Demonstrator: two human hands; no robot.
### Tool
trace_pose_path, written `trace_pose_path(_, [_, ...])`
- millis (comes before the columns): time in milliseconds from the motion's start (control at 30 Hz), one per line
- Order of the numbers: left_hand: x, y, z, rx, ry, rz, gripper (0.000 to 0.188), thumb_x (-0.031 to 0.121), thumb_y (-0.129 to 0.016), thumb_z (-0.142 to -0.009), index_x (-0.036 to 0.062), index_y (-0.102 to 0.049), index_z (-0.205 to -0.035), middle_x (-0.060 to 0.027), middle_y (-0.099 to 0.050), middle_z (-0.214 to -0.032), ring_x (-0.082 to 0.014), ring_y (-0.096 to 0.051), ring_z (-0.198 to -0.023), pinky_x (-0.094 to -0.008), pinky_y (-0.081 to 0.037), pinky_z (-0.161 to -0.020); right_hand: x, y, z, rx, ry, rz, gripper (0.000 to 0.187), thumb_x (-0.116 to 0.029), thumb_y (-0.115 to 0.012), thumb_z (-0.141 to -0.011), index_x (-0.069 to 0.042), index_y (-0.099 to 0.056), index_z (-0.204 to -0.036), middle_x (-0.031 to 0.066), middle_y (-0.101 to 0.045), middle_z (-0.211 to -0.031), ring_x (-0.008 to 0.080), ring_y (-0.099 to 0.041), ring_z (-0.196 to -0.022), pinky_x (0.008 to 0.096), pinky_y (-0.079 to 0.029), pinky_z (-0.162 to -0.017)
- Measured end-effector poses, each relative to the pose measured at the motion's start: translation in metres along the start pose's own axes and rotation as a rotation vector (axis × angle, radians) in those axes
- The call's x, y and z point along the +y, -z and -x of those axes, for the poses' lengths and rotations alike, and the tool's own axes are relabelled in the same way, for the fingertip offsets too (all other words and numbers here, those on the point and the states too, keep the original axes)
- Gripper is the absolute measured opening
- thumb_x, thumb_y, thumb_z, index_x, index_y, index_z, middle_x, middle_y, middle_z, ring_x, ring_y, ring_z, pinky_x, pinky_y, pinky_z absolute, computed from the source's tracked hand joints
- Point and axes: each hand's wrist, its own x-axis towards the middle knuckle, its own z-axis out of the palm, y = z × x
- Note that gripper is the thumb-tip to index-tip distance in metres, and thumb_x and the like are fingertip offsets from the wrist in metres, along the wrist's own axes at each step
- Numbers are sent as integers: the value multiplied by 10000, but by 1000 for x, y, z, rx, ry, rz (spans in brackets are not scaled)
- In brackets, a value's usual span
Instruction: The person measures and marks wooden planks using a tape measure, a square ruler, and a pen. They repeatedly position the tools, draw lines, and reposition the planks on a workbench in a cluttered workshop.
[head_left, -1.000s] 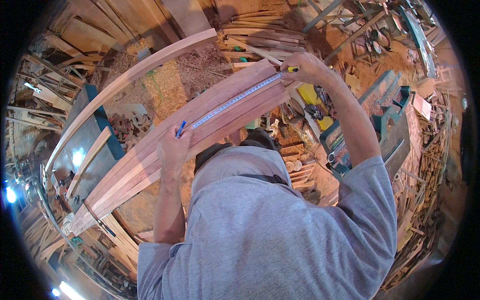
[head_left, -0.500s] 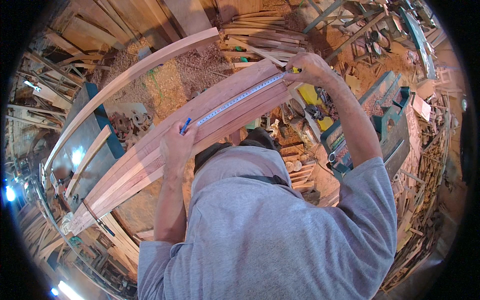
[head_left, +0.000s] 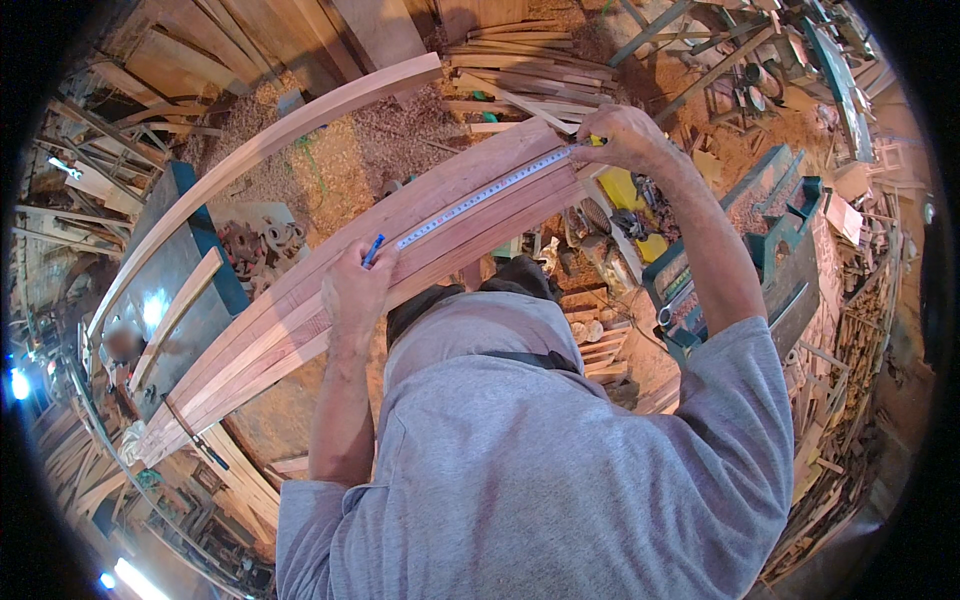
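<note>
Several long reddish planks point(head_left: 262, 338) lie side by side in front of me, running from the lower left up to the right. Along their upper face stretches a white measuring tape point(head_left: 482, 201), pulled straight. My right hand point(head_left: 626, 138) is closed around the tape measure's yellow body at the planks' right end. Closer to the middle, my left hand point(head_left: 354, 292) rests on the wood at the tape's other end, its fingers closed. A blue pen point(head_left: 374, 250) sticks up from that hand. Whether the left fingers also pinch the tape tip is hidden.
A long curved beam point(head_left: 262, 146) arcs beyond the planks. A clamp point(head_left: 197, 433) crosses their left end. Blue-green machinery stands at left point(head_left: 204, 240) and right point(head_left: 790, 238). Stacked strips point(head_left: 525, 65) and wood shavings point(head_left: 345, 165) cover the floor at the back.
Almost nothing differs. The pen in my left hand has shifted very slightly; both hands and the stretched tape keep nearly the same places.
</note>
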Motion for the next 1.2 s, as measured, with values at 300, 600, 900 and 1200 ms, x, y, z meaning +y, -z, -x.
trace_pose_path(300, [1, -1, -1, -15, 9, -43, 391, 459, -783, -866, 76, -703, -868, -133, -702, -726, -319, -710, -705, -451, -538, -667, -1, 3, -4, -45, 0, 55, 345, -394, -820, -817, -63, -772, -901, 145, -742, -898, 347, -707, -918, 470, -554, -812])
trace_pose_path(600, [12, 2, 12, 121, -90, 195, 399, 443, -708, -961, 52, -745, -1036, -89, -730, -820, -258, -704, -742, -410, -549, -712, 2, 5, -13, -103, 3, 142, 372, -439, -826, -805, -84, -766, -897, 158, -726, -849, 369, -707, -873, 480, -553, -788])
trace_pose_path(900, [70, -32, 14, -200, -373, 846, 317, 289, -609, -1071, 13, -739, -1156, -50, -711, -894, -120, -661, -783, -279, -541, -717, -1, 8, -12, -117, -29, 101, 370, -415, -843, -793, -68, -760, -889, 170, -716, -840, 381, -698, -851, 486, -543, -761])
trace_pose_path(1200, [96, -72, 0, -5, -635, 624, 248, 143, -695, -946, 3, -733, -1146, -206, -751, -1035, -282, -757, -924, -353, -582, -819, 3, 3, -11, -86, -12, 136, 406, -481, -832, -776, -92, -773, -877, 166, -733, -848, 375, -709, -869, 481, -557, -782])
